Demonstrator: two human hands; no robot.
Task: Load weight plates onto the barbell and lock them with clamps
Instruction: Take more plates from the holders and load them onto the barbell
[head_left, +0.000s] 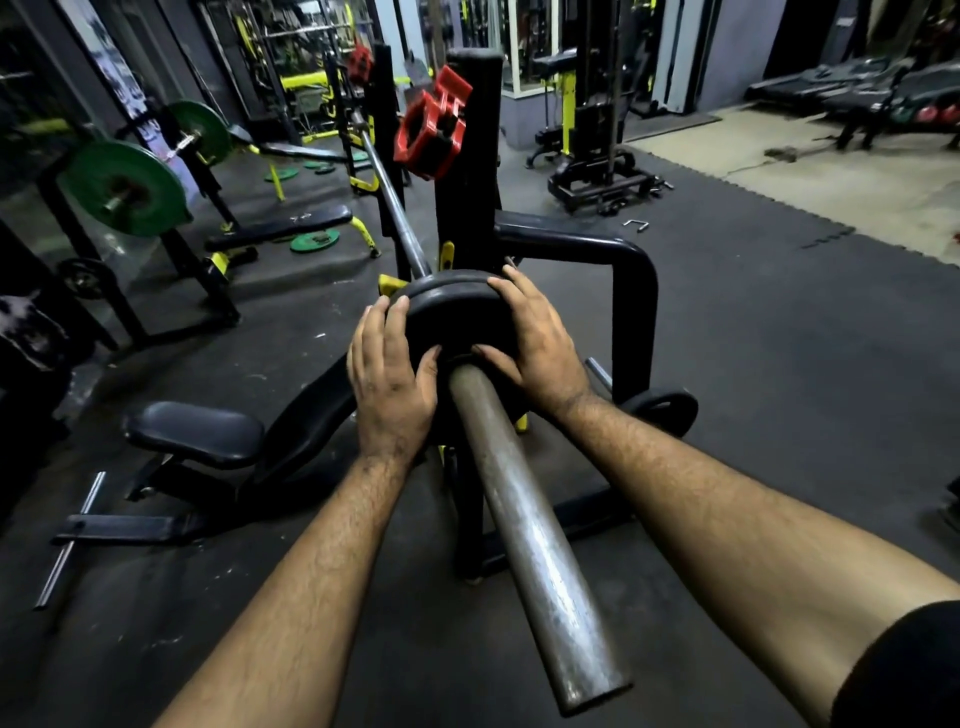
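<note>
A black weight plate (457, 312) sat on the sleeve of the barbell (535, 540), pushed far up toward the rack upright (470, 156), with the rim of a second black plate showing just behind it. The left hand (387, 384) lay on the plate's left edge, fingers extended over the rim and thumb reaching in toward the hub beside the sleeve. The right hand (535, 343) mirrored it on the right edge, fingers spread flat over the top of the plate and thumb pointing at the hub; both hands pressed on the plate with fairly straight fingers and neither closed around it. The bare steel sleeve ran from the plate toward the bottom of the view, its cut end nearest the camera. A red clamp (431, 130) hung on the rack upright, well above the plates and apart from the sleeve. The thin shaft of the bar stretched away past the upright to the far side of the rack. Below the left hand stood a black padded seat (195, 431) on the dark rubber floor (779, 364). A small black plate (667, 408) rested on a peg at the rack's base, right of the right wrist. At the left, green plates (122, 187) were loaded on another bar.
</note>
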